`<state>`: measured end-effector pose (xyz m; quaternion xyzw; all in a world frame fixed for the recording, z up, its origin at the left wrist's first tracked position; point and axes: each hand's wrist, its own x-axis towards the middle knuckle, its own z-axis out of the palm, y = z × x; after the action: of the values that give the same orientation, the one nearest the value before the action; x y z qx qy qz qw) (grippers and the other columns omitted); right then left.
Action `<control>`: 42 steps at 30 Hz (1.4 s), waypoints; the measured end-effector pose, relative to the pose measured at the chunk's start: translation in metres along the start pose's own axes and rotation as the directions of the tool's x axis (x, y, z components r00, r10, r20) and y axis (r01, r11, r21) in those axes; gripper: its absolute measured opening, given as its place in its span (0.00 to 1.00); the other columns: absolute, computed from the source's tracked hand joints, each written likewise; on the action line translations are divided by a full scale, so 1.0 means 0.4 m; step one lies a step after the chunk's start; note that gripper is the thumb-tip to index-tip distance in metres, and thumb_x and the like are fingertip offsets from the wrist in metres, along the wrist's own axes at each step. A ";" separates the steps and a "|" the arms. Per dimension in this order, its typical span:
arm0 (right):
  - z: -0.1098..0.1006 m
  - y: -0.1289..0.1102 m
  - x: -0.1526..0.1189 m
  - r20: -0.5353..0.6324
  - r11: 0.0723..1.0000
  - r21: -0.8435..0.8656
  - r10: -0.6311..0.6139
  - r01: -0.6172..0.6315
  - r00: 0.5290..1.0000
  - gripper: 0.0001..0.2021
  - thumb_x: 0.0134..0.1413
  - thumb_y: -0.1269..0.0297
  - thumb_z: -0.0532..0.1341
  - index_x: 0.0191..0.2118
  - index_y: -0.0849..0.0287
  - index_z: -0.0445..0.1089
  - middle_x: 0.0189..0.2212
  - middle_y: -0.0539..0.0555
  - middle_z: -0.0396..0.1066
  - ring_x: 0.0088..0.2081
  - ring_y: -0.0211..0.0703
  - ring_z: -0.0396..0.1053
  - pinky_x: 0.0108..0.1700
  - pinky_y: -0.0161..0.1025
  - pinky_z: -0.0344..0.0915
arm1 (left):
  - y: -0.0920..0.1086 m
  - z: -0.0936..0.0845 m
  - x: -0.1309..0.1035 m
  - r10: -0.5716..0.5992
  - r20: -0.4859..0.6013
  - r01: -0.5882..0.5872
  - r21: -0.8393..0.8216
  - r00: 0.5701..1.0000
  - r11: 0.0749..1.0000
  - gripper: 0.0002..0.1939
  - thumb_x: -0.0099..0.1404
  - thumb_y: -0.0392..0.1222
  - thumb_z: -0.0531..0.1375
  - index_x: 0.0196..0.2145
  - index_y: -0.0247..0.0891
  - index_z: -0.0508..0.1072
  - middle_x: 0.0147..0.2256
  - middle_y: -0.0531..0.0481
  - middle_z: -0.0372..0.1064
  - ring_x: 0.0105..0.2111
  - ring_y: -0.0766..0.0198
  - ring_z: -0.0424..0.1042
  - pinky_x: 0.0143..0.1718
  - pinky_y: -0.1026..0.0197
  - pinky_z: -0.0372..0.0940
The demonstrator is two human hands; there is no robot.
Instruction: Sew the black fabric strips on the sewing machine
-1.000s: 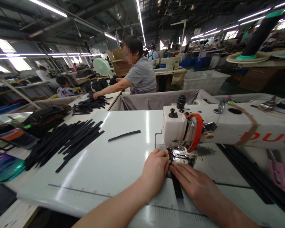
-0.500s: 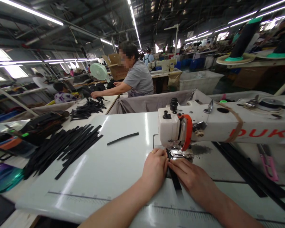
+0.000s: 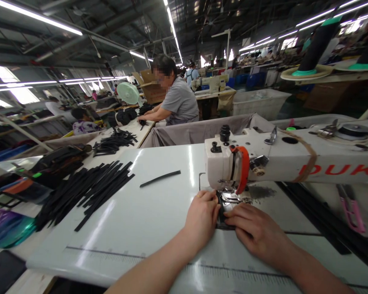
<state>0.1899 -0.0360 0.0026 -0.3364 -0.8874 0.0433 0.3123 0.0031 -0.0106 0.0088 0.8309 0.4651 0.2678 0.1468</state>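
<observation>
The black strip [image 3: 222,210] lies between the two hands at the foot of the sewing machine [image 3: 282,161], probably kept there so that it stays straight under the needle. The left hand [image 3: 201,214] lies along its left side, fingers together, likely as a guide; the right hand [image 3: 257,228] has bent fingertips at the other side, perhaps to steady the near end. The strip is so covered that I cannot tell whether either grip pinches it or merely presses. The strip pile [image 3: 88,194] sits leftward on the worktop [image 3: 153,220], presumably for easy reach. Compared with half a second ago, the right hand's fingers are more curled, and the strip's tail no longer shows below them.
</observation>
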 end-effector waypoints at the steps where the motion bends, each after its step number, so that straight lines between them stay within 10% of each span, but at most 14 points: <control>1: 0.002 0.005 0.001 0.006 1.000 -0.004 0.010 -0.010 1.000 0.14 0.57 0.77 0.54 0.40 0.57 0.74 0.37 0.54 0.75 0.42 0.44 0.70 0.49 0.44 0.69 | 0.002 -0.001 0.000 -0.001 0.002 0.001 0.003 1.000 1.000 0.09 0.68 0.30 0.55 0.32 0.36 0.73 0.44 0.45 0.72 0.45 0.54 0.67 0.50 0.51 0.67; 42: 0.036 0.025 0.011 0.079 0.971 -0.214 0.129 -0.109 0.989 0.19 0.54 0.79 0.55 0.52 0.63 0.68 0.41 0.59 0.71 0.40 0.52 0.70 0.41 0.49 0.70 | 0.013 0.020 0.009 0.002 0.035 -0.009 0.195 0.999 0.981 0.10 0.66 0.29 0.53 0.40 0.33 0.73 0.43 0.42 0.71 0.44 0.51 0.66 0.48 0.48 0.68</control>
<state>0.1847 -0.0238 -0.0095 -0.4176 -0.8787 -0.0159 0.2308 0.0127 -0.0102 0.0059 0.8470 0.4843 0.2069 0.0720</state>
